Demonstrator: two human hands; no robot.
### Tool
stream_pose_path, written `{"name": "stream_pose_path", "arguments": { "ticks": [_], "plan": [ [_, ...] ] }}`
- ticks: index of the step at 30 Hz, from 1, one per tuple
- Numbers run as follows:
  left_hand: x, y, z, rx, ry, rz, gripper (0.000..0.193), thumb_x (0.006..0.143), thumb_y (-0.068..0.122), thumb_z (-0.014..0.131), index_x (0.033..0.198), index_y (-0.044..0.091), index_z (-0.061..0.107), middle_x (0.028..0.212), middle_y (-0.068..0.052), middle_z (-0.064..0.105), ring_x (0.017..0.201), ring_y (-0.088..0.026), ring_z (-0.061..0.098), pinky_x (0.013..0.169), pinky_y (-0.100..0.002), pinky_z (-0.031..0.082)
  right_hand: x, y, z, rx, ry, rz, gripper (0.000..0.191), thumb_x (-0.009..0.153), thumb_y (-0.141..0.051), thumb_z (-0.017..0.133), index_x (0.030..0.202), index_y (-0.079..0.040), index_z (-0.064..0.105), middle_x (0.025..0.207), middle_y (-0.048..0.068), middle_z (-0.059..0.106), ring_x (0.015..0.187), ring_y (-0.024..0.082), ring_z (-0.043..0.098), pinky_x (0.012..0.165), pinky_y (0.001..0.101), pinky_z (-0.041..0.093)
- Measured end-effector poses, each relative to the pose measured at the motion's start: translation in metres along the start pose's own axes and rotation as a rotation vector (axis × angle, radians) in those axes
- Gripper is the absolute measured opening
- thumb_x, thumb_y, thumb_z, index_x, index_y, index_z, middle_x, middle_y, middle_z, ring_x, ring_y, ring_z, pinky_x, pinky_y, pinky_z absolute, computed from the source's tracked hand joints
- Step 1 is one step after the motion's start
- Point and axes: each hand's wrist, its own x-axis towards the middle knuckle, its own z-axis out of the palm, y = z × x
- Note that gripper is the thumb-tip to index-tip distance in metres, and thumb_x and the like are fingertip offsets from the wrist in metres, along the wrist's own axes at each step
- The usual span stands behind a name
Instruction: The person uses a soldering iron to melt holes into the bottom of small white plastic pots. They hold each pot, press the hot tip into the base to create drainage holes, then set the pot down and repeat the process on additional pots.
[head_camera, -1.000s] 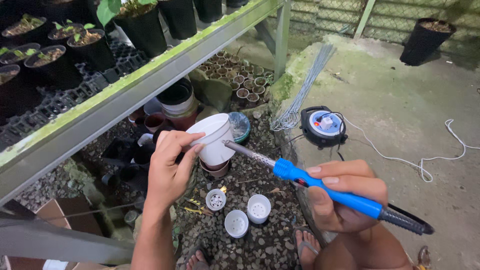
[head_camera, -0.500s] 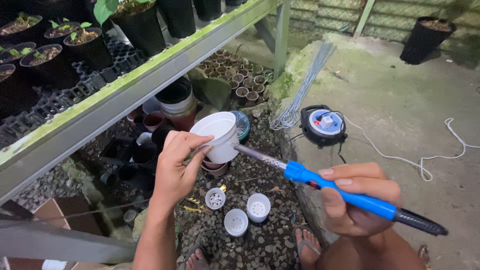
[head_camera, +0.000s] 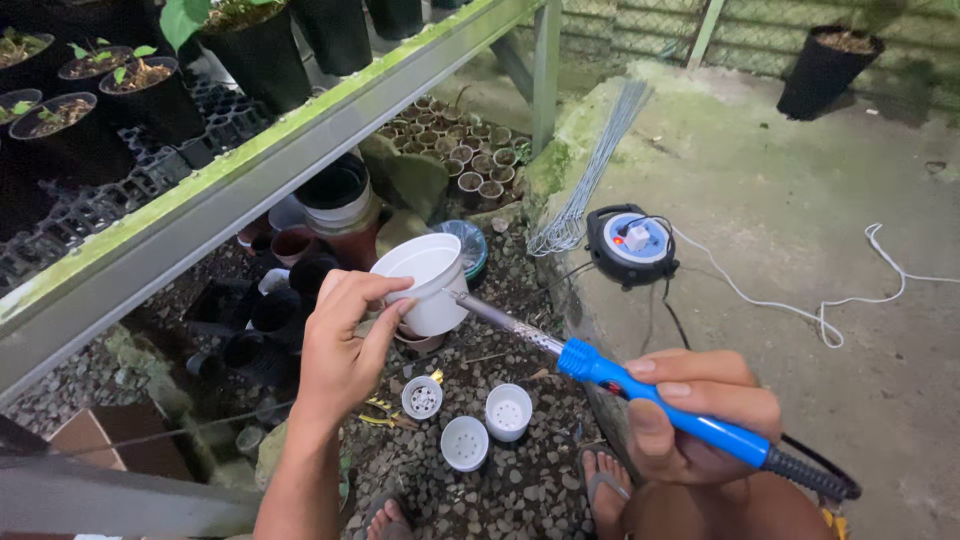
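Observation:
My left hand (head_camera: 345, 345) grips a white plastic cup (head_camera: 425, 280) by its rim and side, open mouth facing up and left. My right hand (head_camera: 700, 415) is closed around the blue handle of a soldering iron (head_camera: 640, 395). The iron's metal tip touches the cup's side wall near its lower right. Three small white perforated pots (head_camera: 465, 440) stand on the gravel below the cup.
A metal bench (head_camera: 200, 215) carries black pots with seedlings at the upper left. Under it sit stacked pots and small cups (head_camera: 465, 160). A cable reel (head_camera: 632, 240), a white cord (head_camera: 820, 310) and a bundle of wires (head_camera: 590, 170) lie on the concrete slab. My sandalled feet are below.
My left hand has turned the cup so its mouth faces more upward. The soldering iron's tip has stayed against the cup's side while my right hand shifted slightly right.

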Motion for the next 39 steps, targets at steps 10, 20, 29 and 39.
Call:
{"name": "stream_pose_path", "arguments": {
  "ticks": [10,20,29,39],
  "plan": [
    [-0.006,0.001,-0.001,-0.049,-0.004,-0.023,0.021,0.087,0.001,0.077,0.106,0.004,0.072,0.097,-0.007,0.071,0.085,-0.02,0.061,0.075,-0.03,0.05,-0.01,0.005,-0.009,-0.015,-0.092,-0.036,0.03,0.094,-0.013,0.069,0.11,-0.006,0.045,0.1,0.014,0.063,0.078,0.018,0.072,0.072,0.0274,0.067],
    [-0.005,-0.002,0.003,-0.023,-0.036,-0.018,0.021,0.086,0.001,0.078,0.106,0.004,0.073,0.095,-0.007,0.071,0.084,-0.019,0.06,0.074,-0.029,0.049,-0.013,0.005,-0.015,-0.022,-0.262,-0.021,0.034,0.095,-0.009,0.069,0.115,-0.007,0.042,0.107,0.016,0.061,0.085,0.022,0.075,0.077,0.0315,0.069],
    [-0.002,-0.001,0.007,-0.038,-0.034,-0.013,0.021,0.086,0.0,0.078,0.106,0.004,0.073,0.096,-0.006,0.071,0.086,-0.019,0.06,0.075,-0.029,0.05,-0.017,0.007,-0.011,-0.001,-0.227,-0.002,0.034,0.095,-0.009,0.07,0.116,-0.008,0.043,0.108,0.015,0.062,0.087,0.023,0.075,0.078,0.0329,0.069],
    [-0.003,0.0,0.005,-0.037,-0.037,-0.014,0.021,0.086,0.0,0.078,0.105,0.004,0.073,0.095,-0.006,0.07,0.085,-0.019,0.059,0.074,-0.03,0.049,-0.011,0.001,-0.012,-0.023,-0.247,0.017,0.034,0.096,-0.01,0.069,0.116,-0.008,0.042,0.108,0.015,0.062,0.086,0.021,0.076,0.077,0.0309,0.069]
  ]
}}
